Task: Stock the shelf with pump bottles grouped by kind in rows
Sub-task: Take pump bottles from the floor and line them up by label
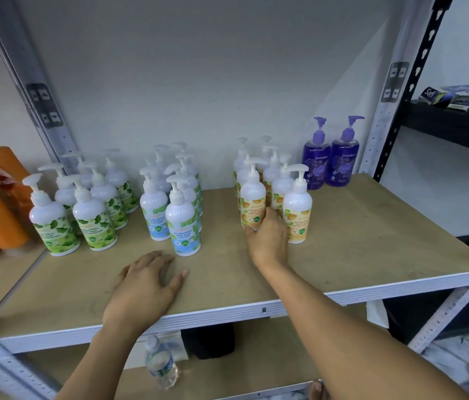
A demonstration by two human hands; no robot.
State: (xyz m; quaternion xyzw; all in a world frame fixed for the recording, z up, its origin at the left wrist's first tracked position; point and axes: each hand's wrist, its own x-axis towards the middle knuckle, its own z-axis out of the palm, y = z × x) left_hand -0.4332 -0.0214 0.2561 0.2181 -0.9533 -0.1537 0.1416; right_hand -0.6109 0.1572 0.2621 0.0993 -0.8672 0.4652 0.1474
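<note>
**Light, smooth bottles; low hold on the body**

My right grip was at the near-left orange-label pump bottle, with the thumb across its foot and the fingers tucked round its right side, low on the body. My left grip lay flat and spread on the shelf, holding nothing.

I judged the bottle to be fairly light, with stiff plastic and a glossy, somewhat slippery label. It looked tall for its base, so it would tip easily if nudged high. The pump head and thin neck looked like the weak spot, so I thought the round body the better place to hold.

The bottle stood at the near end of the orange rows, right of centre, with its neighbours close beside it. The blue mint bottles stood in the middle, the green-leaf bottles on the left and two purple bottles far right against the wall.

The shelf board was bare tan wood, flat and matt, with free room along its near edge. A water bottle stood on the level below, and a black rack stood to the right.
</note>
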